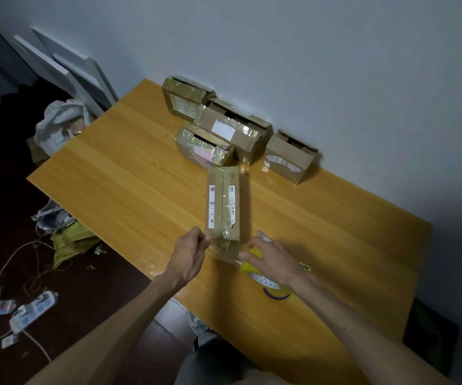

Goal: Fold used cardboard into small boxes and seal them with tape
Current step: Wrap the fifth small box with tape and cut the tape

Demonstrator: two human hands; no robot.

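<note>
A long, narrow cardboard box [222,207] lies flat near the middle of the worktop [130,168]. It has white labels along its taped centre seam and a handwritten mark at the far end. Its near end is wrapped in glossy clear tape [224,251]. Bare wood shows to both sides of it. The worktop's near edge runs just under the wrists. Four other boxes [232,129] crowd the far edge against the wall [307,65], just beyond the box's far end. The left hand [189,255] has its grip pinched on the box's near left corner. The right hand [273,259] has its grip curled round a yellow tape roll [252,269] at the near right corner.
</note>
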